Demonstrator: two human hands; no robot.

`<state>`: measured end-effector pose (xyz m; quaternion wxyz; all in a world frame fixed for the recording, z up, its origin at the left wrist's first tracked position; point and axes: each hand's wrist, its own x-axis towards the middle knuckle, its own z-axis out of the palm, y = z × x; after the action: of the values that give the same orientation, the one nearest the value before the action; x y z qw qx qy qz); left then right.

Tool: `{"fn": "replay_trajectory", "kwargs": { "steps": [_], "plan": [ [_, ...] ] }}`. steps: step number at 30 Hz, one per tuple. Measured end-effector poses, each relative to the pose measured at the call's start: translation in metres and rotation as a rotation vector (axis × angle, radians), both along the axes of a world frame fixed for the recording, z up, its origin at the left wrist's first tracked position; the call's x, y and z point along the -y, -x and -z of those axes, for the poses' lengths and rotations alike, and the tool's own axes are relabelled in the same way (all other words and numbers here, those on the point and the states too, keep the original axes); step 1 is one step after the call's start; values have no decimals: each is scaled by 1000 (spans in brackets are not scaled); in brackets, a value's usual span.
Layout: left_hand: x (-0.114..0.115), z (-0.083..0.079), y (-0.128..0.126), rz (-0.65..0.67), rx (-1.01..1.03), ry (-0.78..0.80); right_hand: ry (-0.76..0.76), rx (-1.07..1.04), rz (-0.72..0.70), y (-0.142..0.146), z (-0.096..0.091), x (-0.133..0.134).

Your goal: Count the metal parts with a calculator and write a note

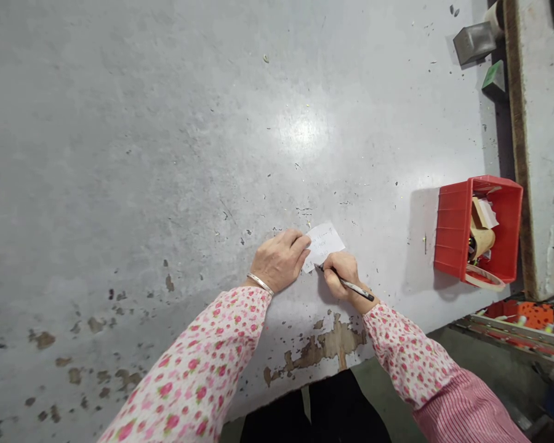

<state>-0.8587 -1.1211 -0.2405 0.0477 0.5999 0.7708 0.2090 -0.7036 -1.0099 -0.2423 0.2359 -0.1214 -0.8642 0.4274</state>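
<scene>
A small white slip of paper [327,241] with handwriting on it lies on the grey table, slightly turned. My left hand [281,258] rests over its left edge, fingers curled together and thumb and forefinger holding it down. My right hand [342,274] is closed around a pen [357,289] with a dark end and a patterned barrel. The pen's tip meets the lower part of the paper, near the written lines. Part of the slip's lower right side is hidden behind my right hand.
To the right stands a red plastic bin [452,231] holding a tape roll [482,243] and other small items. Metal blocks [474,43] sit at the far right. A drawer [503,329] with orange and red things is below the table's right edge. Worn paint patches mark the table [166,154].
</scene>
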Motion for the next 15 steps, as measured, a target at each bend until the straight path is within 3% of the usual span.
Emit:
{"fn": "replay_trajectory", "kwargs": {
  "steps": [15],
  "plan": [
    [1,1,1,13,-9,-6,-37,7,75,-1,2,1]
  ]
}}
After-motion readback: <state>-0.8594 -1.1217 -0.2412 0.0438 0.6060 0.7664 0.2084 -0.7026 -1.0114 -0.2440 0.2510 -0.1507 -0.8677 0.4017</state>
